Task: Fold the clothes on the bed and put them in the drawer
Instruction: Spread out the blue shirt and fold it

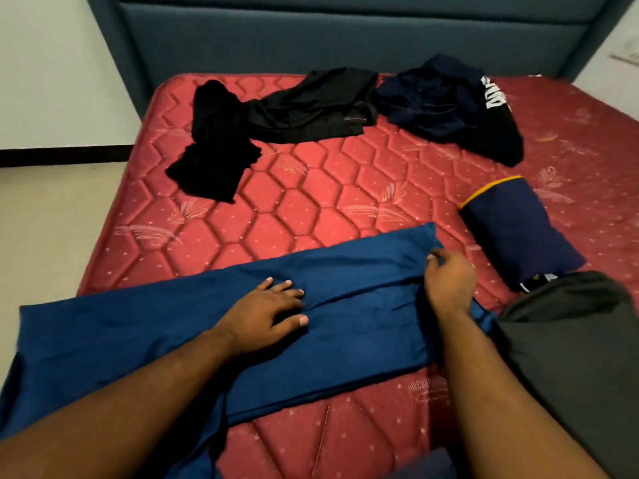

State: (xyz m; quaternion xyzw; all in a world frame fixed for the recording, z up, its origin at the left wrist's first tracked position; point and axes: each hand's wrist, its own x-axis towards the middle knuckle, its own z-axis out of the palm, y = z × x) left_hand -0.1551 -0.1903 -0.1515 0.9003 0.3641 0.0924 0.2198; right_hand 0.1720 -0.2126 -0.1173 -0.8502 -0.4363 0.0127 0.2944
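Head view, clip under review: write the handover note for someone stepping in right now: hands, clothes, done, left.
Left hand: flat, fingers straight, pressing the blue garment spread across the near mattress.
Right hand: fingers curled on the garment's right part.
Done: one folded navy piece with orange trim at right.
Left: finish the blue garment; fold the black clothes, the dark piece and the navy clothes with white lettering near the headboard. No drawer in view.
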